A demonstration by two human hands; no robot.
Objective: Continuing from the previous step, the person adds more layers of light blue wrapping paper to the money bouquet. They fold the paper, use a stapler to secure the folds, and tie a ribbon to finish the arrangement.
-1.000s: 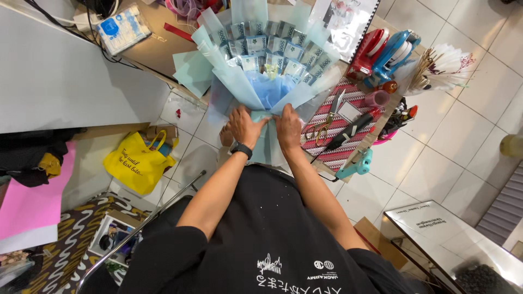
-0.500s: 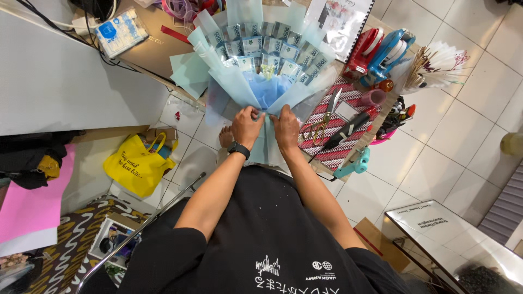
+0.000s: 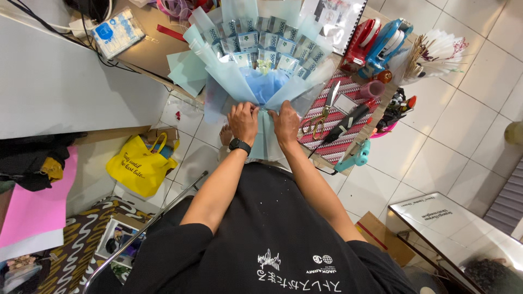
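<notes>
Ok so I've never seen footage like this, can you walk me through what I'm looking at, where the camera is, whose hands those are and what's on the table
There is no machine here: a person works with bare hands. The single view comes from a camera worn on the person's head, looking straight down, so the black shirt fills the bottom of the picture and both arms reach forward from it.

The left hand, with a dark watch on its wrist, and the right hand grip the gathered neck of a bouquet made of folded banknotes wrapped in pale blue paper.

To the right, on a red striped mat, lie scissors and a black tool I cannot identify. Beyond them are red and blue tape dispensers. A yellow bag sits on the tiled floor at left.
</notes>
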